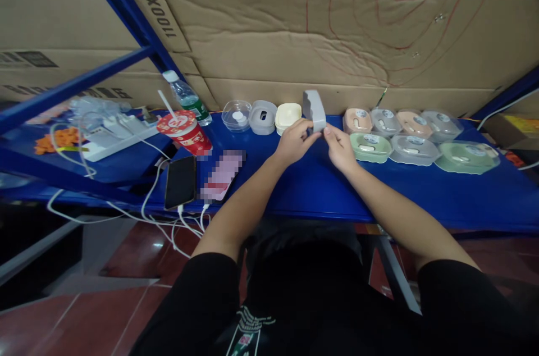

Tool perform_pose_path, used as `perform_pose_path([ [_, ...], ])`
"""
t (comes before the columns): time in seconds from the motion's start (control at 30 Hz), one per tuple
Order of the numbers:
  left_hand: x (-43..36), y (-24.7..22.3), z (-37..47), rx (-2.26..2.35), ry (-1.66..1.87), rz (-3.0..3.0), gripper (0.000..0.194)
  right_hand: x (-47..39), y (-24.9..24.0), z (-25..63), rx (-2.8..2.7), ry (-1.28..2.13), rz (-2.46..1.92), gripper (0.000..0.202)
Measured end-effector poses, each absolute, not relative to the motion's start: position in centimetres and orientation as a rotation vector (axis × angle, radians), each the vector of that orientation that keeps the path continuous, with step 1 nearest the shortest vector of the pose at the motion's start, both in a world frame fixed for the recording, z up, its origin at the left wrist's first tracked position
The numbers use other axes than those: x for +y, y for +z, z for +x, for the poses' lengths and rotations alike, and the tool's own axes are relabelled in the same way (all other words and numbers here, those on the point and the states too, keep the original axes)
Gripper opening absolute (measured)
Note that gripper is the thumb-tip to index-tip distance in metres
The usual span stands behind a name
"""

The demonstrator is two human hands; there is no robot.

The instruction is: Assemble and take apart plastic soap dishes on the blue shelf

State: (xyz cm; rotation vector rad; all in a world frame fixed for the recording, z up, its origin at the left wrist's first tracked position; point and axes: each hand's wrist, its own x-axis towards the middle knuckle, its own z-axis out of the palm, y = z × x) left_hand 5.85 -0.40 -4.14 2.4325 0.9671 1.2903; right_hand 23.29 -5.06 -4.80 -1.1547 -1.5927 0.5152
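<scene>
Above the blue shelf, a grey plastic box part (pixel 314 110) with a wavy edge is held up on its side. My left hand (pixel 295 141) pinches its lower left edge. From the other side, my right hand (pixel 338 146) grips its lower right corner between thumb and fingers. Behind my left hand stand a cream plastic box (pixel 288 115), a grey lid with an oval slot (pixel 263 117) and a clear lid (pixel 236 116). Right of my right hand are several lidded boxes in two rows, among them a pink box (pixel 357 121) and a green box (pixel 371 147).
To the left are a red drink cup (pixel 185 132) with a straw, a water bottle (pixel 189 99), a black phone (pixel 181 182) and a second phone (pixel 223 175) on white cables. A power strip (pixel 122 137) lies farther left. Cardboard (pixel 269 24) walls the back.
</scene>
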Motion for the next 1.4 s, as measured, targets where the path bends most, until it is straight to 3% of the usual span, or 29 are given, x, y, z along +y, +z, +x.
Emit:
perform_pose_path([
  [0.27, 2.6, -2.9, 0.4, 1.535, 1.368, 2.333, 0.031, -6.0, -2.5, 25.3, -1.92, -0.028, -1.659, 0.069],
  [0.43, 4.6, -3.7, -2.3, 1.831, 1.288, 2.176, 0.034, -6.4, -2.6, 25.5, -1.98, 0.101, -1.821, 0.074],
  [0.7, 5.9, -5.2, -2.7, 1.885, 1.174, 2.158, 0.021, -7.2, -2.3, 23.8, -2.126, 0.171, -1.347, 0.066],
  [0.97, 5.8, -5.1, -2.8, 1.815, 1.211, 2.226, 0.015, -6.1, -2.8, 26.0, -2.302, 0.145, -1.645, 0.102],
  [1.1, 5.9, -5.1, -2.5, 1.758, 1.183, 2.252, 0.016, -6.0, -2.9, 26.0, -2.304, 0.152, -1.691, 0.096],
  [1.2, 6.1, -5.3, -2.8, 1.798, 1.258, 2.195, 0.023, -6.1, -2.7, 25.6, -2.295, 0.129, -1.684, 0.091],
  [1.3, 6.1, -5.2, -3.3, 1.884, 1.33, 2.079, 0.044, -6.1, -2.7, 25.3, -2.276, 0.119, -1.68, 0.089],
  [1.4, 5.5, -4.7, -3.4, 1.96, 1.193, 1.999, 0.055, -6.0, -2.9, 25.2, -2.223, 0.126, -1.645, 0.084],
])
